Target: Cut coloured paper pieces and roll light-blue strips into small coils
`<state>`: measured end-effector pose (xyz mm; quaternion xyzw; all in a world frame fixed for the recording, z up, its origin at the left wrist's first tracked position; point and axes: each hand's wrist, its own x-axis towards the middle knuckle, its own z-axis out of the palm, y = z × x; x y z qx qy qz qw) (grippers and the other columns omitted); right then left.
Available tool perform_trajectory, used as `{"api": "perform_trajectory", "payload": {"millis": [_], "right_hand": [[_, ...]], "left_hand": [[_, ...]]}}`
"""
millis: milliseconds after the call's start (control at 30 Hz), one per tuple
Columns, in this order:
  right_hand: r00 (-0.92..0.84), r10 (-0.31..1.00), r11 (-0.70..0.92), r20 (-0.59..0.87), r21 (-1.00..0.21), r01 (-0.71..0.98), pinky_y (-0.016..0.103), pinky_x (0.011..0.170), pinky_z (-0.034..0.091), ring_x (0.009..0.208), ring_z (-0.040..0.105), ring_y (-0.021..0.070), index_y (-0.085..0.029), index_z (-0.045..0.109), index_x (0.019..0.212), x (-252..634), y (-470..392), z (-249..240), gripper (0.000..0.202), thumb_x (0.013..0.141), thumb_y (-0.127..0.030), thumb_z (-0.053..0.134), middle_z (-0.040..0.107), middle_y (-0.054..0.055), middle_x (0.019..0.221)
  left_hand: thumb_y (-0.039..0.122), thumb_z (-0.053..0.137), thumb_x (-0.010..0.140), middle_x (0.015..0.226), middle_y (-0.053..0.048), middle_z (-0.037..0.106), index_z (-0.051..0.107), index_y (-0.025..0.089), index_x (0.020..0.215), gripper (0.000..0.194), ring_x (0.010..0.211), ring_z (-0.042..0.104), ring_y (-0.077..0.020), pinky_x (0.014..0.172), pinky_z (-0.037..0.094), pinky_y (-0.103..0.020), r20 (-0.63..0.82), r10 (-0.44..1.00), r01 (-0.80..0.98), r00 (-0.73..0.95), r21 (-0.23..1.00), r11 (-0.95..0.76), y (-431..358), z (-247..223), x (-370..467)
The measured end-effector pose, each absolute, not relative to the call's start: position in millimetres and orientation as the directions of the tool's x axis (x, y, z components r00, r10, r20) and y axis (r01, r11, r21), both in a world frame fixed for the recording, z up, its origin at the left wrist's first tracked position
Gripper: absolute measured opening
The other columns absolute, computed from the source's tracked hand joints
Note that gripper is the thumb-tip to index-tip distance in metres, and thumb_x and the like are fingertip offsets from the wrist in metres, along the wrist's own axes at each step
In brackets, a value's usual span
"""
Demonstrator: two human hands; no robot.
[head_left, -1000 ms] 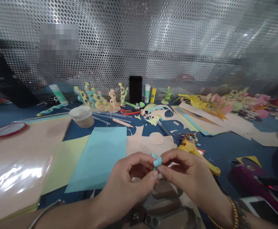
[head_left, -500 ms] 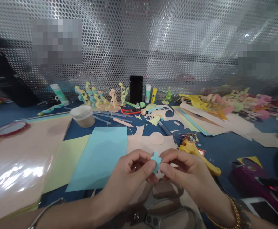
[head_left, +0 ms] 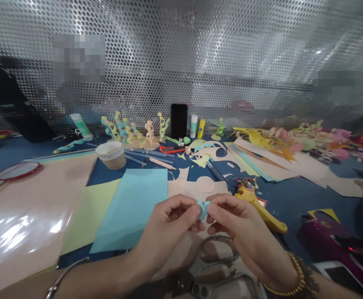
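- The left hand (head_left: 167,227) had its thumb and forefinger pinching one side of a blue scrap (head_left: 203,211).
- The right hand (head_left: 246,230) pinched the other side the same way, its thumb almost meeting the left one.
- So the scrap was caught between both sets of fingertips, above the table (head_left: 285,197); from here the thumbs hid much of its shape.
- Nearer the person than the fingers, scissors (head_left: 201,287) lay with their grey handles below the hands.
- Left of the fingers spread a blue sheet (head_left: 131,211), with a tub (head_left: 113,158) beyond it.
- Just past the right fingers was a yellow tool (head_left: 262,211).
- Straight ahead, well beyond the fingertips, stood a phone (head_left: 179,120), two glue sticks (head_left: 193,127) beside it on the right.
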<state>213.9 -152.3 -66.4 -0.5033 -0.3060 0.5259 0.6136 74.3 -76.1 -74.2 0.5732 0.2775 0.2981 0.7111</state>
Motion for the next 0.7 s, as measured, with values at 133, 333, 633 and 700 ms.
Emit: {"api": "perform_trajectory", "payload": {"millis": [133, 333, 633, 700], "right_hand": [[0.275, 0.946, -0.065, -0.172, -0.931, -0.359, 0.019, 0.057, 0.051, 0.06, 0.057, 0.0087, -0.019, 0.069, 0.07, 203.9, -139.1, -58.6, 0.022, 0.068, -0.039, 0.079, 0.062, -0.002, 0.064], [0.351, 0.928, 0.006, -0.126, -0.937, -0.351, 0.023, 0.059, 0.051, 0.064, 0.057, 0.0112, -0.017, 0.066, 0.072, 197.2, -106.1, -54.6, 0.026, 0.068, -0.04, 0.077, 0.061, -0.001, 0.067], [0.346, 0.938, 0.052, -0.035, -0.969, -0.241, 0.024, 0.06, 0.053, 0.067, 0.059, 0.0125, -0.017, 0.067, 0.076, 201.2, -77.7, -67.3, 0.025, 0.072, -0.041, 0.074, 0.064, 0.0, 0.072], [0.341, 0.94, 0.042, -0.029, -0.979, -0.2, 0.025, 0.061, 0.054, 0.068, 0.06, 0.0132, -0.017, 0.069, 0.079, 204.3, -78.4, -69.9, 0.025, 0.073, -0.041, 0.074, 0.065, 0.001, 0.072]], "left_hand": [[0.029, 0.069, 0.078, 0.061, 0.006, 0.063, 0.059, 0.019, 0.087, 0.017, 0.055, 0.061, -0.0092, 0.056, 0.046, -0.02, -0.07, 0.814, -0.159, 0.577, 0.968, 0.196, -67.4, -69.7, 75.4], [0.03, 0.07, 0.077, 0.07, 0.003, 0.066, 0.064, 0.017, 0.081, 0.015, 0.063, 0.063, -0.0108, 0.063, 0.052, -0.022, 0.049, 0.88, -0.215, 0.472, 0.975, 0.062, -46.7, -60.5, 75.4], [0.029, 0.074, 0.073, 0.073, 0.001, 0.069, 0.07, 0.018, 0.081, 0.014, 0.069, 0.062, -0.0125, 0.067, 0.048, -0.023, 0.028, 0.897, -0.157, 0.44, 0.987, 0.046, -21.5, -70.3, 73.6], [0.028, 0.074, 0.073, 0.069, 0.002, 0.067, 0.069, 0.017, 0.08, 0.014, 0.067, 0.059, -0.011, 0.066, 0.046, -0.022, -0.003, 0.894, -0.156, 0.449, 0.984, 0.082, -21.4, -72.2, 73.2]]}}
